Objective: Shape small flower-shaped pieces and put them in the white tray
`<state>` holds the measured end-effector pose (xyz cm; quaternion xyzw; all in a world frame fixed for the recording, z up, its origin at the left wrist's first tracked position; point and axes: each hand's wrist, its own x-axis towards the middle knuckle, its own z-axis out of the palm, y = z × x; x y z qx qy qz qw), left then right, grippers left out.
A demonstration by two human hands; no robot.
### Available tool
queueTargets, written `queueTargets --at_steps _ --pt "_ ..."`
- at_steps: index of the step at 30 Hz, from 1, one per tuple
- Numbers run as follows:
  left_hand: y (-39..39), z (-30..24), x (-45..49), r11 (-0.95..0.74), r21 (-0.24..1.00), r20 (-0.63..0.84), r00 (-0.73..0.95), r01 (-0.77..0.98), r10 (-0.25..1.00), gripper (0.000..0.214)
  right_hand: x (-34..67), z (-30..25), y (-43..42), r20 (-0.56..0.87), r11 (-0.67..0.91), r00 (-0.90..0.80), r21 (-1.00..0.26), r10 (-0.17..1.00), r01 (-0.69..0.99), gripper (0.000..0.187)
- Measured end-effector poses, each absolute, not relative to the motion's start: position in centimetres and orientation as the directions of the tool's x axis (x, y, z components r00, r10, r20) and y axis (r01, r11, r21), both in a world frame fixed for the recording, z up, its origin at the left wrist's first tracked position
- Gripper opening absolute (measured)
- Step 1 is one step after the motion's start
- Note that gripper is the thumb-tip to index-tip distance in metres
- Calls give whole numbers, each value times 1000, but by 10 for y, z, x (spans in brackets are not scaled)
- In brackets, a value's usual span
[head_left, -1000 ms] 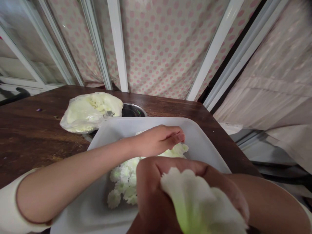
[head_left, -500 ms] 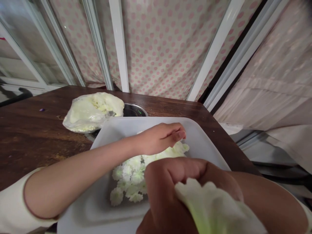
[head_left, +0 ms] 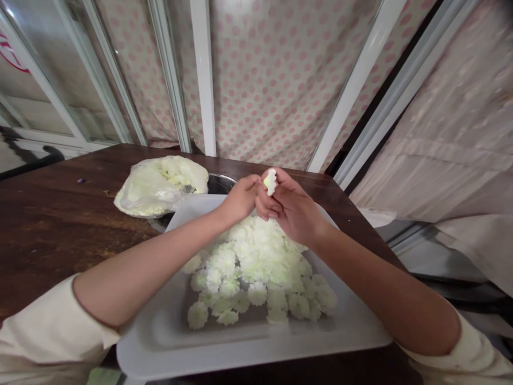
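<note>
A small white flower with a ruffled edge and a pale green base (head_left: 271, 182) is pinched between the thumb and fingers of my right hand (head_left: 290, 206). My left hand (head_left: 241, 197) meets it from the left, fingers pressed together at the right hand's fingertips; whatever they grip is hidden. Both hands are above the far part of a white plastic tub (head_left: 256, 355). In the tub lies a heap of similar white flower heads (head_left: 260, 251), thickest under my hands and looser toward the near side.
Behind the tub's left corner, a clear plastic bag (head_left: 160, 184) full of pale flowers rests partly over a dark round tray (head_left: 222, 183). Everything stands on a dark wooden table (head_left: 52, 230). White-framed panels with a dotted curtain (head_left: 264, 80) rise beyond the far edge.
My right hand has moved from close to the camera out over the tub, beside my left hand, with the flower. The left hand has drawn back leftward and slightly up.
</note>
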<state>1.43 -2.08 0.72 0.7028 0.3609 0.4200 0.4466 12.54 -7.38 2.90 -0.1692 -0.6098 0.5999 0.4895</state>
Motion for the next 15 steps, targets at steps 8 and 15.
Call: queueTargets --at_steps 8,15 --pt "-3 9 -2 -382 906 320 297 182 900 43 142 -8 -22 398 428 -268 -901 877 65 35" --pt "-6 5 -8 -547 768 374 460 334 806 42 153 -14 -15 445 503 -238 -797 863 334 29"
